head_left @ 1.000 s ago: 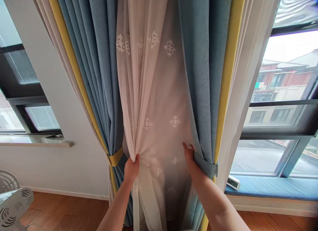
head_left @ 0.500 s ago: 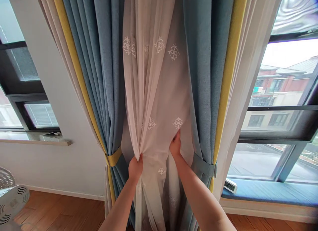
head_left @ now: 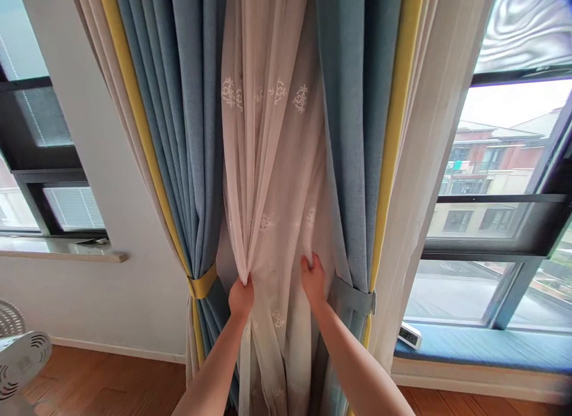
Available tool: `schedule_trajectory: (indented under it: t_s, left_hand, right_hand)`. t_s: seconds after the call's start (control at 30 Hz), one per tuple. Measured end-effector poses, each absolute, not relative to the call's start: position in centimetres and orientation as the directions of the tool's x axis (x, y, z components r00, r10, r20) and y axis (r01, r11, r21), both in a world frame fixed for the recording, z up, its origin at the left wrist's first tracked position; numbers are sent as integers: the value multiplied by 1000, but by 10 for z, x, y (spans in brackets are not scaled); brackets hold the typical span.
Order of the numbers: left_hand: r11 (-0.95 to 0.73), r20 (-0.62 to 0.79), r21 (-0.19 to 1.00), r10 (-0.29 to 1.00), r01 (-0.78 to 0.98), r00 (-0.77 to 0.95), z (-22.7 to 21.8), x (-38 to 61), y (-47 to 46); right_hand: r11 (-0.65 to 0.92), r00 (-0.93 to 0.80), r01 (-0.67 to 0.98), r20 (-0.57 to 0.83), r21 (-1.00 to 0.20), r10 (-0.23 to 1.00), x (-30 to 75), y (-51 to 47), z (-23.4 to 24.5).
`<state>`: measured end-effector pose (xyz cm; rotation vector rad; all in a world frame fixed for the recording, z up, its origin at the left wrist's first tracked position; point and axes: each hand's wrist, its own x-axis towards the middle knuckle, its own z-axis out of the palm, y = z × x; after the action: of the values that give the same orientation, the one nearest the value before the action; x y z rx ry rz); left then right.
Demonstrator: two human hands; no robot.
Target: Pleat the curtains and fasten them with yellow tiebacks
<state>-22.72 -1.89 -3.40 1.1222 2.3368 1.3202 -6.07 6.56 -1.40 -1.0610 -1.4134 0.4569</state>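
A pale sheer curtain point(head_left: 286, 165) with white embroidered motifs hangs in the middle. My left hand point(head_left: 241, 295) is closed on its gathered pleats, which fan out upward from the fist. Farther right, my right hand point(head_left: 313, 279) pinches a fold of the same curtain, with the thumb on top. On the left hangs a blue curtain point(head_left: 192, 130) with a yellow edge, held in by a yellow tieback point(head_left: 203, 283). Beside my right hand is another blue curtain point(head_left: 348, 136), gathered by a blue tieback point(head_left: 355, 297). The sheer cloth falls in loose folds below both hands.
A window point(head_left: 496, 225) is at the right, over a blue-cushioned sill point(head_left: 469, 347) with a small white digital clock point(head_left: 410, 335). At the left are another window point(head_left: 40, 142), its ledge point(head_left: 67, 255) and a white fan-like object point(head_left: 24, 359) above the wooden floor point(head_left: 107, 380).
My right hand has moved down slightly and draws the sheer curtain into a fold. The right blue curtain appears farther left. My left hand keeps its hold on the pleats.
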Motion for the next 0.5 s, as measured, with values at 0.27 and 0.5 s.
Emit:
schedule_trajectory:
  t_s: [0.27,0.5]
  left_hand:
    - [252,137,830,772,497,-621,-37,-208,-9]
    - [283,134,802,773,526,-620,-31,-200,-8]
  right_hand:
    - [476,-44,102,474,-874,879,-59,75,-11]
    - [515,61,251,544,-820,837,-72,60,-10]
